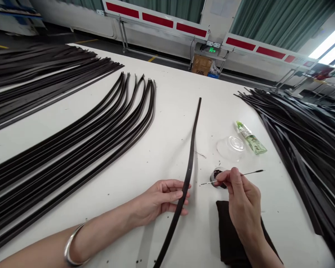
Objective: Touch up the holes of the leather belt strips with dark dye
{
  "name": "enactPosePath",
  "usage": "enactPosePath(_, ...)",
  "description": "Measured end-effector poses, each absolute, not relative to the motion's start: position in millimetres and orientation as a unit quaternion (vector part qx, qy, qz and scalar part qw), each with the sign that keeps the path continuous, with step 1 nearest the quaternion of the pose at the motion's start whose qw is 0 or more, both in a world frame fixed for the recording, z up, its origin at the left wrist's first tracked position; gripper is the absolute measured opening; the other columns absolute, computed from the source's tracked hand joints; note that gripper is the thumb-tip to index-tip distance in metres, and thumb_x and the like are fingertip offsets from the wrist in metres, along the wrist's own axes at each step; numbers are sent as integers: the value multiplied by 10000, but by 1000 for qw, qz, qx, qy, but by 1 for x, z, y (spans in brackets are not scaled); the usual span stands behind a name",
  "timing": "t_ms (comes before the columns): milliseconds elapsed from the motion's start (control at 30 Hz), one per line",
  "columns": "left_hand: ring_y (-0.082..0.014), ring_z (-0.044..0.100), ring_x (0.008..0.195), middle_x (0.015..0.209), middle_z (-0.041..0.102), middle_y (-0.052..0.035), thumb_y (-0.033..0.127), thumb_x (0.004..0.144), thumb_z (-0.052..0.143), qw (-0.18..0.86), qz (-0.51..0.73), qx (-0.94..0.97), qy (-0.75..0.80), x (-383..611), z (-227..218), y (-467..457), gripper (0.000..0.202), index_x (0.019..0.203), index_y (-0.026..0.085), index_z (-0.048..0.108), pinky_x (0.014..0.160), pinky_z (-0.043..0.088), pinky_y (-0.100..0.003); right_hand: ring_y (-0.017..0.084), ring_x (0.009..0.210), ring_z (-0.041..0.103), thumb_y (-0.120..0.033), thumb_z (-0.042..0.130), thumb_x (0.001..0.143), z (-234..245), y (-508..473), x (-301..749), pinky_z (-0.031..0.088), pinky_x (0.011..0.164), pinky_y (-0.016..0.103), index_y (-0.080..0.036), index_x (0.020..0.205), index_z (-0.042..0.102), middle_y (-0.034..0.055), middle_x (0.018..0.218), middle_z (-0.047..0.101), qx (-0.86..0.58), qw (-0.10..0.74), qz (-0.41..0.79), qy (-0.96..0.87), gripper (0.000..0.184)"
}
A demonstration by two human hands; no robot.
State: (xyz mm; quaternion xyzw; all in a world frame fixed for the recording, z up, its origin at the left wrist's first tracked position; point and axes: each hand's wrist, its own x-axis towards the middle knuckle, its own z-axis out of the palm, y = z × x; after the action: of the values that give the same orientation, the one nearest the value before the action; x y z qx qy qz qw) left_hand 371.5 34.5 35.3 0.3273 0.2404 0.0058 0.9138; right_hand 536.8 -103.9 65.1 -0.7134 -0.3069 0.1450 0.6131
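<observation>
My left hand (pixel 167 197) is closed round a long dark strap (pixel 190 160), thumb on the near side and fingers behind it. The strap's far end rises away from me; its near end runs out at the bottom edge. In my right hand (pixel 244 197) a thin metal tool (pixel 252 172) is pinched between thumb and fingers. One slim tip points left towards the strap, apart from it, and a dark flattened tip points right. Just behind these fingers sits a small round pot (pixel 214 176) with dark contents, partly hidden. A folded dark cloth (pixel 226 234) lies under my right wrist.
On the white table (pixel 167 123), rows of dark straps (pixel 100 149) lie to the left, with more strips (pixel 44 74) beyond. A heap of dark strips (pixel 304 149) covers the right side. A clear plastic lid (pixel 231 147) and a green tube (pixel 251 137) lie near the pot.
</observation>
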Motion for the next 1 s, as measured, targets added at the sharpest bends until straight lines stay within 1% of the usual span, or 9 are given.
enactPosePath(67,-184,647,840,943,680,-91,201,781,771,919,5,317,234,371,35,34,220,985,141,713,797,590,-388,156,724,599,-325,400,998,65,-104,527,461,669,303,-192,744,624,34,748,630,-724,569,103,-377,364)
enactPosePath(133,-186,650,846,936,684,-87,190,788,759,924,5,307,226,371,34,33,194,970,145,709,802,589,-392,155,745,593,-218,367,998,63,-104,520,452,695,316,-196,784,618,31,763,633,-702,536,66,-465,330)
enactPosePath(233,-188,652,856,942,692,-86,180,796,746,928,5,305,212,371,33,33,180,969,147,707,807,585,-396,156,737,581,-66,370,946,60,-103,515,455,695,332,-195,875,593,29,777,636,-637,525,21,-563,268)
enactPosePath(333,-179,652,830,924,702,-77,179,785,756,927,5,309,211,371,32,33,211,988,152,707,792,583,-387,166,742,577,14,382,895,58,-100,515,459,676,338,-197,930,570,33,784,637,-609,515,-4,-603,284)
enactPosePath(500,-170,643,802,915,706,-70,195,762,779,924,11,314,217,372,31,32,233,981,159,711,779,579,-381,171,759,572,43,398,875,58,-99,515,465,682,343,-184,938,561,43,788,634,-606,501,-16,-617,286)
enactPosePath(700,-164,632,803,899,693,-69,185,782,758,924,14,321,207,372,31,32,214,987,149,706,766,583,-368,168,755,566,48,405,872,57,-99,515,467,680,342,-176,951,561,46,786,636,-602,500,-15,-623,284)
enactPosePath(833,-162,617,796,867,677,-60,195,790,749,924,12,327,197,372,34,32,187,968,150,711,765,580,-359,164,766,564,42,405,879,57,-99,515,470,679,338,-181,957,563,42,791,643,-607,491,-11,-624,284)
enactPosePath(1000,-166,615,803,877,669,-74,181,799,739,924,12,331,192,372,34,32,183,975,144,706,753,588,-354,167,754,572,15,402,896,57,-95,514,479,675,346,-192,970,560,38,785,647,-599,488,-12,-634,270)
